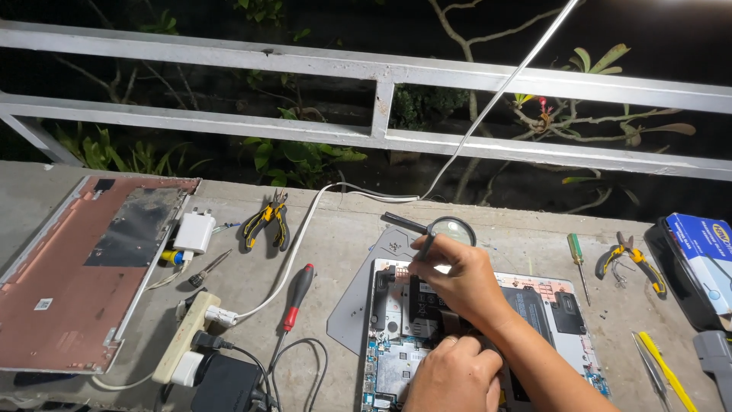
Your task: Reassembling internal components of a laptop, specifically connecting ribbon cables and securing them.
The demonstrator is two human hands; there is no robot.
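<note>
Working inside the opened silver-grey laptop (550,307), which lies with its base off on a grey mat (347,305) at the near middle of the concrete surface (335,229). Probing or loosening something near the top edge of the shell, by the look of it.

Right hand (455,278): fingers closed round a thin dark tool (424,248), tip pointing down into the upper left of the shell; forearm running off to the lower right. Left hand (454,375): curled, knuckles up, resting on the lower middle of the internals. Cannot tell whether anything is pinched under it.

Calls for a steady tip and light pressure, probably: small parts packed close, the left hand bracing the shell.

Lying just beyond the right hand: a round magnifying glass with a black handle (451,229).

Containers:
- The laptop shell itself: black battery cells (526,301) and a blue-green circuit board (379,368) inside, much of it hidden by the hands.
- A black tray (671,278) at the far right, holding a blue and white carton (703,255); contents of the carton not visible.

Off to the left, well apart: the rose-pink laptop bottom cover (69,282), inner face up. Between it and the laptop: a white plug adapter (194,231), yellow and black pliers (267,219), a red-handled screwdriver (299,294), and a white power strip (187,336) with plugs in it. To the right: a green-handled screwdriver (577,255) and a second pair of yellow-handled pliers (633,263).
</note>
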